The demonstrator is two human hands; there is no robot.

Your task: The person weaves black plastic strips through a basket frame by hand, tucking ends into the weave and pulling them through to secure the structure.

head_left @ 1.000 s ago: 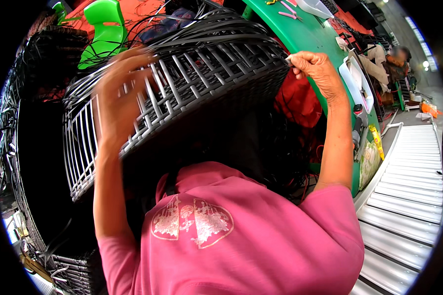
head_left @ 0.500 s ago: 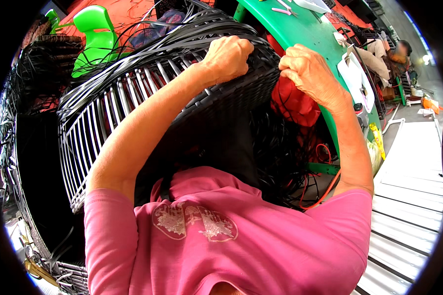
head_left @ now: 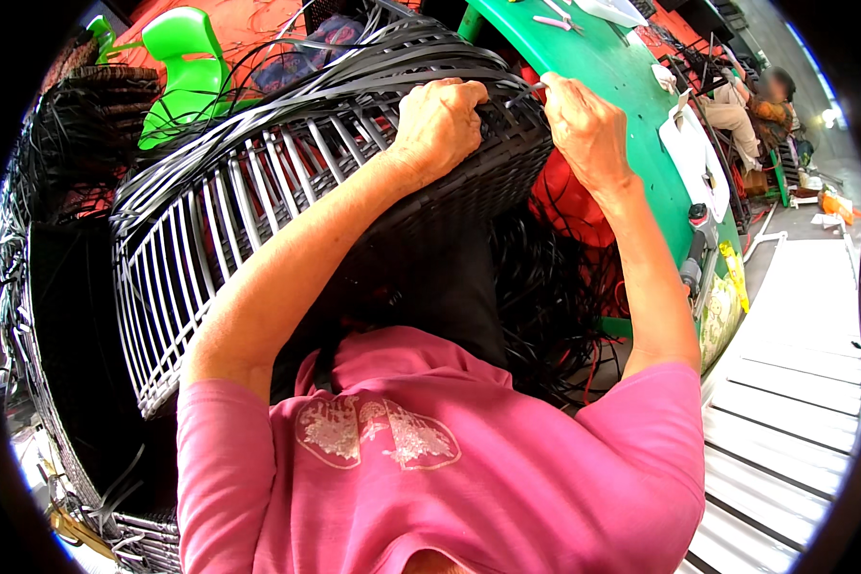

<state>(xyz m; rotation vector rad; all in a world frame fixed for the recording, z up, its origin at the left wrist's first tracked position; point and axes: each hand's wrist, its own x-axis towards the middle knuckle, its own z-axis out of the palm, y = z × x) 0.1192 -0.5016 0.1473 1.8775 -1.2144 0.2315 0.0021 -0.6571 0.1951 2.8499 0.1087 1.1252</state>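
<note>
A half-woven furniture frame [head_left: 177, 297] leans in front of me, with black plastic weave [head_left: 493, 182] along its right part. Long loose black strips [head_left: 354, 81] drape over its upper edge. At the edge of the weave, my left hand [head_left: 440, 129] is closed with curled fingers; what they grip is hidden. My right hand [head_left: 588, 124] is closed at the far right corner, pinching the end of a dark plastic strip [head_left: 526, 93] that runs toward the weave.
A green table [head_left: 655, 158] curves along the right, with pliers [head_left: 557, 22] and a white tray [head_left: 614, 11] on it. A grey-black tool [head_left: 695, 258] is at its edge. A green chair [head_left: 184, 72] stands far left. White slats [head_left: 794, 383] lie right. Another person [head_left: 770, 105] sits beyond.
My right hand has risen slightly and turned, and a strip now shows stretched between it and the weave. My left hand has shifted slightly down and left.
</note>
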